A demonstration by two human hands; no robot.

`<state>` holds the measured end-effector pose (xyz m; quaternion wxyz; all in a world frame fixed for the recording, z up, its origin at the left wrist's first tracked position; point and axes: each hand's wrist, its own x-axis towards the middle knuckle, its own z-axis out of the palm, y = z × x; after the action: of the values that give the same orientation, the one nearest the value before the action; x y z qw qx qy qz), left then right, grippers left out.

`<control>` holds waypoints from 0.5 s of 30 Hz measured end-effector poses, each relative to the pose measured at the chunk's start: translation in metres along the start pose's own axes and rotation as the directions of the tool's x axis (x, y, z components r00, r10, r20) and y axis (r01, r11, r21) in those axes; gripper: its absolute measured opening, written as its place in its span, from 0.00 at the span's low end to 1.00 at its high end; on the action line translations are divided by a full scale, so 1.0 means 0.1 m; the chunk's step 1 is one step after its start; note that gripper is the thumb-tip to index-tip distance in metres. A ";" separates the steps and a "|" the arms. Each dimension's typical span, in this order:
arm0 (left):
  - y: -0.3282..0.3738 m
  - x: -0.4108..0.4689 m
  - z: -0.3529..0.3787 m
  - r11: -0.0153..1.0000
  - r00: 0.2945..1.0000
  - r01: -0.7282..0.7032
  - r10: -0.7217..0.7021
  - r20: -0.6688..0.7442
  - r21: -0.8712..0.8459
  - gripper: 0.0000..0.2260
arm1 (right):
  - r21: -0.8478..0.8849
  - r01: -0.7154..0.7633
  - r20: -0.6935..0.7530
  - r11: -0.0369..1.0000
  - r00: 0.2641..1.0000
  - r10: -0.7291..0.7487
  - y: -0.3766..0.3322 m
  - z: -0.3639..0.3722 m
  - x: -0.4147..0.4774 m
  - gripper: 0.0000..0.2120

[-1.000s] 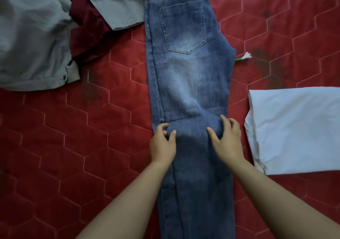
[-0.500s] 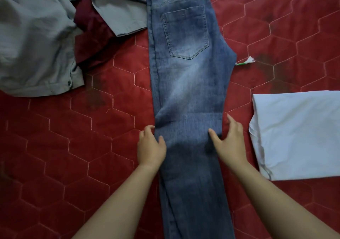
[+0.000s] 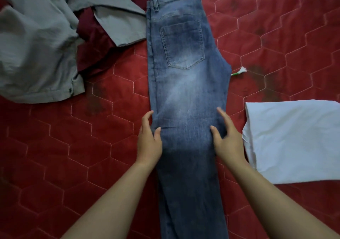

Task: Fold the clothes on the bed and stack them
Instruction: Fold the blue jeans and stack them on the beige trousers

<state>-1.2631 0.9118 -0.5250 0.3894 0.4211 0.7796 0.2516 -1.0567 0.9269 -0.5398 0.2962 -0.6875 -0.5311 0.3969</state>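
Under both hands, a red quilted bed (image 3: pixel 55 146) with hexagon stitching fills the whole view. Far left of the left hand's fingers (image 3: pixel 147 119), and beyond them, a crumpled grey shirt (image 3: pixel 36 45) lies over a maroon garment (image 3: pixel 92 42). The jeans (image 3: pixel 184 91) lie flat between the hands, leg folded on leg. Their long axis runs straight away from the person, with the waistband at the far end and the back pocket up. The left hand (image 3: pixel 149 143) sits at the denim's left edge, fingers loosely extended, gripping nothing. The right hand (image 3: pixel 228 141) is spread at the right edge, also holding nothing. Beyond the right fingers lies a small green-and-white tassel (image 3: pixel 239 71) — and just right of them, a folded white cloth (image 3: pixel 294 137).
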 end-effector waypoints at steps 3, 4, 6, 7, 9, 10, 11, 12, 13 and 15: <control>0.37 -0.23 -0.32 0.970 0.972 -0.228 0.231 -0.034 0.082 0.16 | -0.065 0.058 0.053 0.996 0.997 -0.055 -0.41 -0.32 -0.07 0.13; 0.54 -0.33 -0.46 0.954 0.957 -0.281 0.287 -0.048 0.103 0.13 | -0.086 0.073 0.079 0.994 0.995 -0.066 -0.61 -0.46 -0.10 0.11; 0.94 -0.52 -0.82 0.933 0.934 -0.338 0.349 -0.083 0.122 0.11 | -0.107 0.094 0.161 0.990 0.984 -0.076 -1.09 -0.81 -0.17 0.14; 1.14 -0.62 -1.01 0.926 0.926 -0.354 0.367 -0.094 0.129 0.11 | -0.120 0.102 0.210 0.988 0.975 -0.075 -1.35 -0.99 -0.21 0.20; 1.56 -0.79 -1.38 0.917 0.916 -0.379 0.391 -0.093 0.126 0.10 | -0.171 0.164 0.279 0.972 0.954 -0.112 -1.84 -1.33 -0.30 0.30; 1.77 -0.88 -1.55 0.919 0.919 -0.380 0.388 -0.074 0.102 0.11 | -0.197 0.219 0.278 0.956 0.947 -0.160 -2.08 -1.49 -0.33 0.31; 1.98 -0.98 -1.71 0.925 0.925 -0.374 0.377 -0.047 0.068 0.12 | -0.217 0.275 0.250 0.936 0.943 -0.219 -2.29 -1.64 -0.38 0.28; 2.17 -1.07 -1.86 0.924 0.925 -0.379 0.380 -0.023 0.043 0.16 | -0.231 0.330 0.208 0.915 0.936 -0.285 -2.49 -1.78 -0.42 0.24; 2.34 -1.16 -2.00 0.915 0.916 -0.401 0.402 -0.007 0.044 0.19 | -0.242 0.378 0.166 0.894 0.924 -0.345 -2.67 -1.92 -0.46 0.19; 2.61 -1.33 -2.23 0.868 0.875 -0.479 0.484 -0.006 0.132 0.19 | -0.257 0.451 0.090 0.855 0.892 -0.443 -2.96 -2.15 -0.57 0.09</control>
<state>-1.2800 0.9197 -0.1573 0.2716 0.6210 0.6717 0.2991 -1.0250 0.9518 -0.1718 0.2761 -0.5737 -0.7293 0.2504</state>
